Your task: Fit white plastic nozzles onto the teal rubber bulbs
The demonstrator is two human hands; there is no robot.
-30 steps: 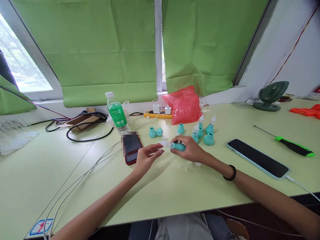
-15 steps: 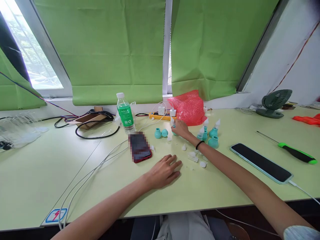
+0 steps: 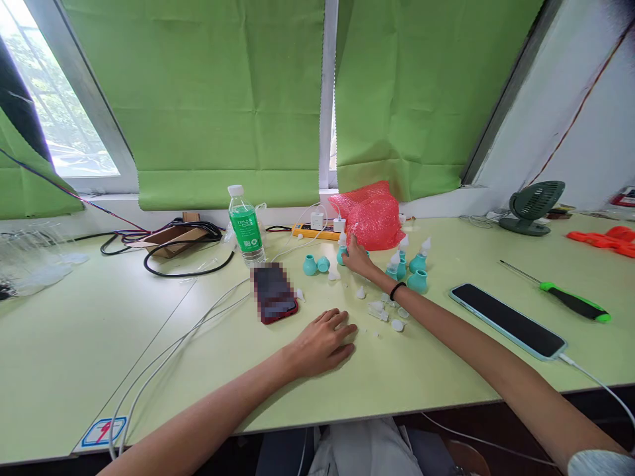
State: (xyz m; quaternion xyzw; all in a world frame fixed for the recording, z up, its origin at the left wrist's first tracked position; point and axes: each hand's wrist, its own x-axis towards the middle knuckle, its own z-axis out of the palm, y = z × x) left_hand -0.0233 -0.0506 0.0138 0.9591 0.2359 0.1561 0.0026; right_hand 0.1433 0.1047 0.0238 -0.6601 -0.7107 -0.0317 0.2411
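Note:
My left hand [image 3: 325,344] lies flat on the table with fingers spread, holding nothing. Farther out, my right hand [image 3: 359,259] has its index finger raised and its thumb beside a small teal squeeze bulb [image 3: 342,255] with a white nozzle, which stands upright. The fingers look apart and not wrapped round it. Behind that hand, a bit of another teal bulb shows. Two bare teal bulbs, one upright [image 3: 309,265] and one tipped [image 3: 323,264], sit to its left. Right of my wrist stand several bulbs with white nozzles [image 3: 418,260], plus a bare one [image 3: 417,281]. Loose white nozzles [image 3: 360,292] and caps [image 3: 397,325] lie nearer me.
A red bubble-wrap bag [image 3: 372,218] and an orange power strip [image 3: 315,233] lie behind. Leftward are a water bottle [image 3: 246,228], a dark phone [image 3: 272,291] and cables. Rightward are a charging phone [image 3: 508,322], a screwdriver [image 3: 570,301] and a small fan [image 3: 533,208].
My right hand's fingers have come off the white-nozzled bulb, which now stands beside them. The hand has shifted slightly right of it. My left hand stays flat. The view has turned slightly.

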